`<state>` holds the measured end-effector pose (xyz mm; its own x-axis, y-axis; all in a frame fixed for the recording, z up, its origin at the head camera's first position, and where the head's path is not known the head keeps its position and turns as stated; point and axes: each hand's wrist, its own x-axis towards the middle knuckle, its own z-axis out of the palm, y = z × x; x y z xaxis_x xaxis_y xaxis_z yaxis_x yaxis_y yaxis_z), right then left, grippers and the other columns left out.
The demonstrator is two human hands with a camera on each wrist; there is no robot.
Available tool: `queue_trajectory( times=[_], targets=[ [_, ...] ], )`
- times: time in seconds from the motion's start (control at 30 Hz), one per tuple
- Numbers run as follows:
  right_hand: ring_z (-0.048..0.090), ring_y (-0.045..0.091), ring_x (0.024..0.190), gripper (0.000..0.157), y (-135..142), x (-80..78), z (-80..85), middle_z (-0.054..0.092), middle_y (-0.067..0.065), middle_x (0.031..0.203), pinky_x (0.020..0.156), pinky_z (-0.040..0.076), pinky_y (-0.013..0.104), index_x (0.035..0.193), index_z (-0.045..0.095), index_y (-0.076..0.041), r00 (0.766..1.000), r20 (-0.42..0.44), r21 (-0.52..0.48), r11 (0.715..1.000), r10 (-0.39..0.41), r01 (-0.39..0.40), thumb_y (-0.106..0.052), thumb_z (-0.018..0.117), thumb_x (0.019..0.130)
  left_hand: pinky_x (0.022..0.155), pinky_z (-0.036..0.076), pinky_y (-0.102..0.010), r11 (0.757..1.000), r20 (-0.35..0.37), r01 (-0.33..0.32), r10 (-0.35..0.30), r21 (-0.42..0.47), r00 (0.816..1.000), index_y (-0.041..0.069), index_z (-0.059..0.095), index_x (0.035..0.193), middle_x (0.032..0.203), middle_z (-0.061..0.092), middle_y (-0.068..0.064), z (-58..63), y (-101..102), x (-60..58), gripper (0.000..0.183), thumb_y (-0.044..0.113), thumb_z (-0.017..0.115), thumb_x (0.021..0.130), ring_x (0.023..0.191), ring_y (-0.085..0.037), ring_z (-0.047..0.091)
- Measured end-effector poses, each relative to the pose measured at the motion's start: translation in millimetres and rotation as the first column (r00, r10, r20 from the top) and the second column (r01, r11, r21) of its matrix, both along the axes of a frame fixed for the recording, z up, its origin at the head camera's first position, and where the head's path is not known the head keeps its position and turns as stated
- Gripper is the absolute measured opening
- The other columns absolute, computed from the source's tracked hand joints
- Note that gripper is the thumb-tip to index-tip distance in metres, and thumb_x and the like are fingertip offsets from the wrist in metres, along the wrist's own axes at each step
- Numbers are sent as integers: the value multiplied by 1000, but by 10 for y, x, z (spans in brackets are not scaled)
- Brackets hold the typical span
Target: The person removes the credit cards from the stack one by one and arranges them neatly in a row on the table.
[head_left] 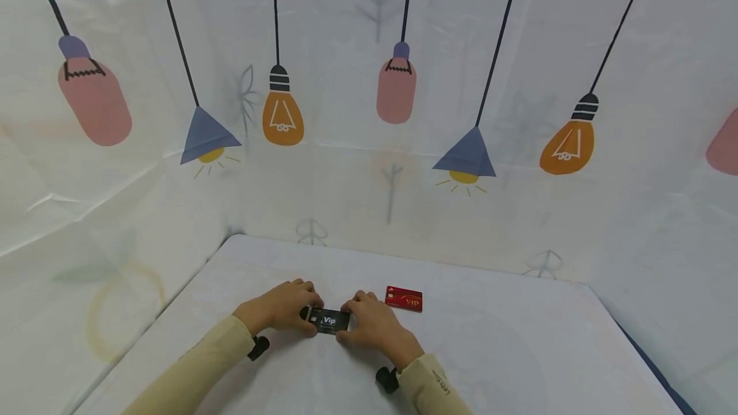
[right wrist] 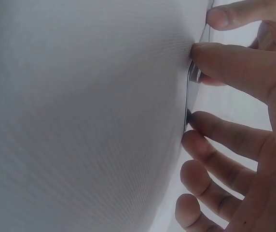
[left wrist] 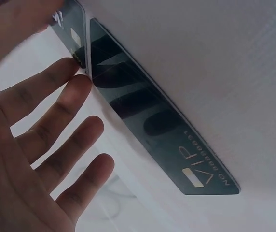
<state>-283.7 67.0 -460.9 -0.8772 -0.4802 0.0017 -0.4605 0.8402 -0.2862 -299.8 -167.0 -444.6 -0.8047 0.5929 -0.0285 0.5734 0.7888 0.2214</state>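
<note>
A black card (head_left: 330, 321) with white "Vip" lettering lies between my two hands on the white table. My left hand (head_left: 280, 308) pinches its left end, with thumb and fingers at opposite long edges. On the other end, my right hand (head_left: 373, 324) pinches it the same way; the right wrist view shows the thumb and index fingertip (right wrist: 198, 120) at the card's edges. A second, dark green VIP card (left wrist: 159, 121) lies flat beneath my left palm, its corner right at the black card's end. From above, the left hand hides most of it.
A red VIP card (head_left: 404, 298) lies just beyond my right hand. The white table (head_left: 507, 344) ends at a back edge against a pale hanging cloth (head_left: 340, 191) printed with lamps and bulbs; more cloth hangs at both sides.
</note>
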Motion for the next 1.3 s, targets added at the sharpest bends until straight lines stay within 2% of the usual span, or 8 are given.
queue_trajectory(
  times=[0.17,0.33,0.5,0.67,0.8,1.0,1.17,1.3],
  targets=[
    [53,14,100,47,11,7,18,61,-4,112,88,52,36,121,72,-22,1000,1,-9,1000,2,-2,-49,80,83,84,48,-39,1000,-35,10,-10,17,999,17,75,114,106,62,5,-43,-3,-24,48,55,76,84,94,-14,53],
    [54,15,102,45,61,-2,51,62,-3,113,87,52,36,122,72,-19,999,-28,-46,999,14,-15,-47,76,88,84,49,-40,1000,-76,12,-11,15,997,17,73,114,103,61,6,-79,-2,-48,45,54,71,90,93,-14,55],
    [56,16,102,43,126,-8,96,64,-2,112,84,53,36,123,71,-17,1000,-25,-87,996,-3,1,-43,74,90,88,49,-40,1000,-96,14,-12,16,995,16,71,121,111,63,4,-77,50,-74,46,52,70,92,99,-16,57],
    [57,15,102,44,197,-26,83,63,-3,112,85,54,36,125,70,-18,1000,-12,-75,997,-27,26,-44,73,91,90,50,-42,998,-120,52,-47,35,992,15,71,122,116,64,0,-44,116,-80,46,51,68,93,104,-19,59],
    [58,17,106,43,295,-38,84,62,-1,113,87,54,39,126,69,-16,999,-36,-81,996,-34,31,-42,73,92,92,50,-44,996,-121,63,-56,57,991,14,71,122,119,64,-1,-24,187,-87,46,51,68,94,107,-22,60],
    [58,21,105,41,516,-63,84,62,3,115,85,54,40,125,68,-11,996,-70,-155,987,-56,45,-37,72,94,90,50,-44,994,-138,70,-58,83,989,14,72,120,118,65,-2,-22,323,-128,46,51,70,92,104,-23,61],
    [56,23,103,39,652,-79,85,62,7,116,84,53,42,124,68,-6,992,-108,-193,980,-62,41,-31,71,95,87,51,-41,995,-178,80,-68,59,982,15,73,119,116,66,0,-63,466,-169,43,49,71,92,102,-21,61],
    [54,25,105,40,731,-86,78,62,9,119,88,51,46,125,67,-6,988,-131,-182,981,-85,60,-30,73,93,88,51,-41,997,-208,67,-60,30,976,16,70,125,120,64,-2,-89,606,-220,48,50,71,92,105,-21,61]
  ],
)
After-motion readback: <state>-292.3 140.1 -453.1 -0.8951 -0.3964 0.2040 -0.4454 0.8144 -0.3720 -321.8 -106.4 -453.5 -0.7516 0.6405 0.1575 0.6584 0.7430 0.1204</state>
